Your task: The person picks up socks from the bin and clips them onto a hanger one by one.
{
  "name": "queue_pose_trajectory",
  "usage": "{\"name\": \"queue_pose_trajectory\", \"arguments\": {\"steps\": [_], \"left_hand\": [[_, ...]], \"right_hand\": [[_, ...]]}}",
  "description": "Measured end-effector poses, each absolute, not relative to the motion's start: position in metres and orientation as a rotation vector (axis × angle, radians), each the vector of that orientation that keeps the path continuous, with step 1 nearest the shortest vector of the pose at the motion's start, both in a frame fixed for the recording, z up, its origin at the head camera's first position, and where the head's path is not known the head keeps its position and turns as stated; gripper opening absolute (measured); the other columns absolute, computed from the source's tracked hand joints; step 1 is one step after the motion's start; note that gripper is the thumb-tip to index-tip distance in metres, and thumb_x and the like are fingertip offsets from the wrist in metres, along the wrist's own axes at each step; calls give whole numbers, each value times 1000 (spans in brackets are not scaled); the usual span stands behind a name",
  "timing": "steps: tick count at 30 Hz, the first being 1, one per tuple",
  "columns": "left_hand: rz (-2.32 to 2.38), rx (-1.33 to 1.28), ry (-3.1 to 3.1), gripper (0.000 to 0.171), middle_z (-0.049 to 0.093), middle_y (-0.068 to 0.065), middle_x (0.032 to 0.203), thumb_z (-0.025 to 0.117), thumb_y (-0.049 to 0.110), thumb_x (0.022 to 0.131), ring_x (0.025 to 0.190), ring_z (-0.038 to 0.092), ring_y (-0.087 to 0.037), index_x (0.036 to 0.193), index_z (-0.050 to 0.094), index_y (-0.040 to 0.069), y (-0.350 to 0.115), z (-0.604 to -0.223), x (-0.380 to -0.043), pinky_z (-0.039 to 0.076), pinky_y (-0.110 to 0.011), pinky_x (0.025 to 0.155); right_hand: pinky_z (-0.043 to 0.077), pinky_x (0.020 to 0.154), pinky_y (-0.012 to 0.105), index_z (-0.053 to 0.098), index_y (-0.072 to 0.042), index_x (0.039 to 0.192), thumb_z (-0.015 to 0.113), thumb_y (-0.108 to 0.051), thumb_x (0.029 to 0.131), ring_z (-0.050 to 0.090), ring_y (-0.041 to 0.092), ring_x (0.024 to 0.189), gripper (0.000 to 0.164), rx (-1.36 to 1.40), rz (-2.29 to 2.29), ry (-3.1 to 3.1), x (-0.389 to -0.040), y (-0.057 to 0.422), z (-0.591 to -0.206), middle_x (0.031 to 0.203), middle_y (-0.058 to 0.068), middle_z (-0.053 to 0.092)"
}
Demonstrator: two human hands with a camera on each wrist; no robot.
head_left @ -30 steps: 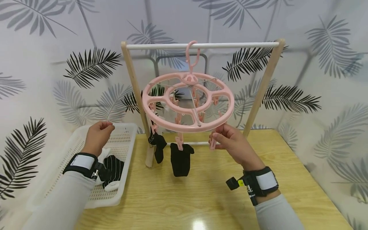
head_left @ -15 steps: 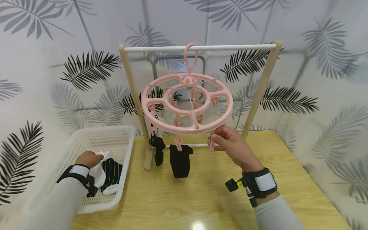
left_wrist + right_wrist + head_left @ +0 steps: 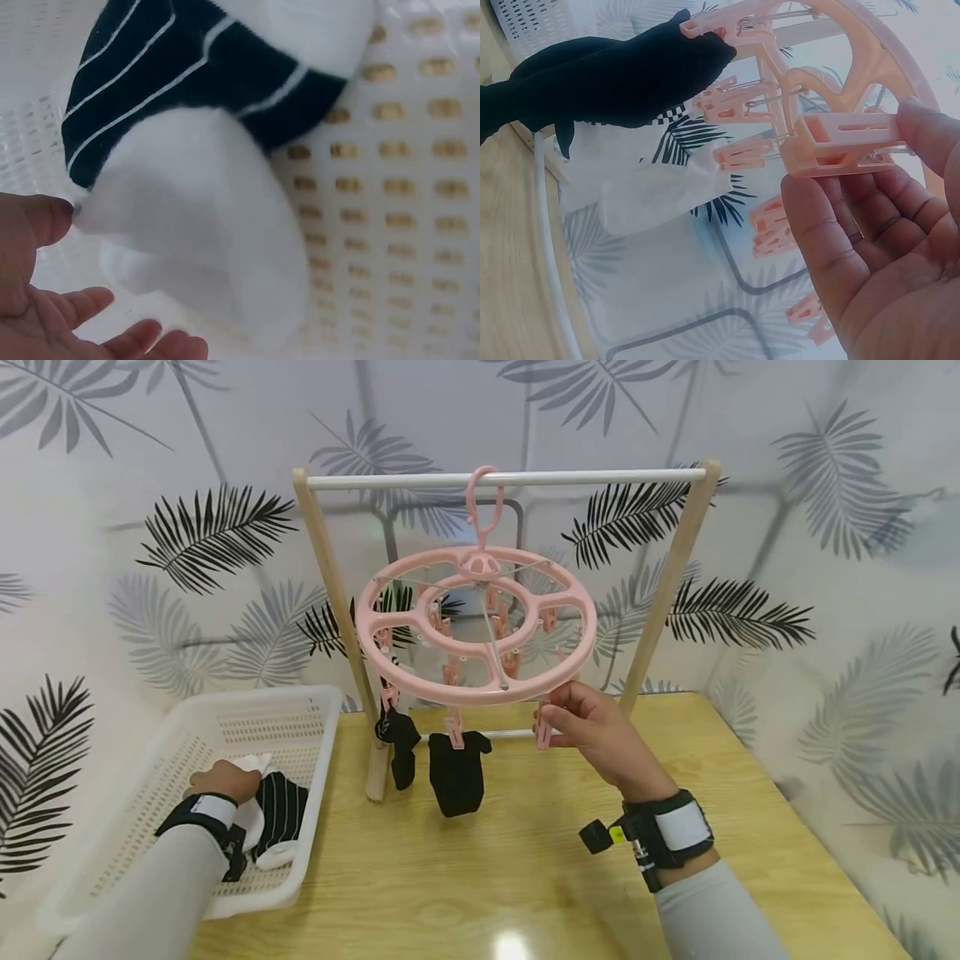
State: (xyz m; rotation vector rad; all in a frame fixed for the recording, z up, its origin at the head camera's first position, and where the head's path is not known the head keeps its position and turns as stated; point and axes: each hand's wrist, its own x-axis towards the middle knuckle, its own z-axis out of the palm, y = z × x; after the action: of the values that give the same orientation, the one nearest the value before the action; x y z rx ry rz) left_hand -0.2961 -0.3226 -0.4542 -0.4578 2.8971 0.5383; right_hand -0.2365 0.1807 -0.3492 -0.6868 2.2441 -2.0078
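Left grip (image 3: 225,781) pinches white sock (image 3: 202,202) at edge, inside basket (image 3: 319,785); right grip (image 3: 592,727) holds pink clip (image 3: 543,732), long axis roughly 12-to-6; in head view, clip well apart from sock, between 2 and 3 o'clock.

From above, the head view faces forward and down; left wrist view shares its basket (image 3: 321,777) close up, right its hanger (image 3: 486,652).
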Motion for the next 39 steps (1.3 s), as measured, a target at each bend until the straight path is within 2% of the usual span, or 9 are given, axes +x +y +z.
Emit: {"name": "queue_pose_trajectory", "arguments": {"steps": [9,14,18,22,25,28,31,34,39], "left_hand": [[838,-555,2943,72,43,-50,122,44,30,96,110,48,-61,133,27,-30,-323,-463,-292,47,-59,87],[886,-555,3019,70,43,-47,128,48,31,97,114,47,-60,133,35,-27,-329,-465,-296,44,-61,92],[820,-472,3086,57,55,-40,120,56,27,94,106,55,-55,121,52,-23,-331,-466,-298,48,-58,85],[795,-396,3136,34,67,-29,92,58,19,91,81,62,-45,97,67,-14,-333,-465,-299,51,-48,65],[827,-379,3142,26,65,-20,74,57,16,87,68,60,-35,77,67,-5,-334,-461,-300,45,-41,55],[844,-398,3132,21,63,-17,70,58,15,83,66,58,-34,72,64,-2,-334,-457,-300,42,-38,53],[882,-434,3117,22,64,-23,80,59,15,84,72,59,-39,87,62,-7,-332,-454,-302,45,-41,55],[946,-457,3082,37,63,-33,96,54,14,85,78,62,-44,111,55,-14,-329,-450,-306,50,-42,59],[1012,-435,2991,51,58,-38,116,47,19,95,76,70,-37,131,46,-17,-322,-446,-307,56,-38,59]], "right_hand": [[56,84,43,55,4,109,56,-20,103,65,25,86,25,-686,-1987,2251,-238,176,-349,97,18,61],[56,84,43,55,4,109,56,-20,103,65,25,86,25,-686,-2004,2222,-237,174,-350,98,17,61],[56,84,42,56,4,109,56,-19,103,65,25,85,24,-673,-2010,2211,-237,174,-350,98,18,61],[56,83,42,56,5,109,56,-19,103,65,26,85,25,-667,-2012,2204,-236,174,-350,98,19,61],[56,83,42,55,5,109,55,-19,103,66,26,85,24,-666,-2016,2203,-237,175,-350,98,19,61],[56,83,41,55,5,110,55,-18,103,66,25,85,24,-657,-2014,2209,-237,175,-350,98,18,61],[56,84,42,55,5,110,55,-18,104,66,25,85,24,-647,-2010,2212,-238,175,-350,99,18,61],[56,84,42,55,5,110,55,-19,104,65,25,86,25,-663,-1997,2231,-238,174,-350,99,18,61],[56,84,41,53,9,111,54,-19,104,65,25,86,29,-694,-1980,2257,-240,176,-351,98,18,61]]}}
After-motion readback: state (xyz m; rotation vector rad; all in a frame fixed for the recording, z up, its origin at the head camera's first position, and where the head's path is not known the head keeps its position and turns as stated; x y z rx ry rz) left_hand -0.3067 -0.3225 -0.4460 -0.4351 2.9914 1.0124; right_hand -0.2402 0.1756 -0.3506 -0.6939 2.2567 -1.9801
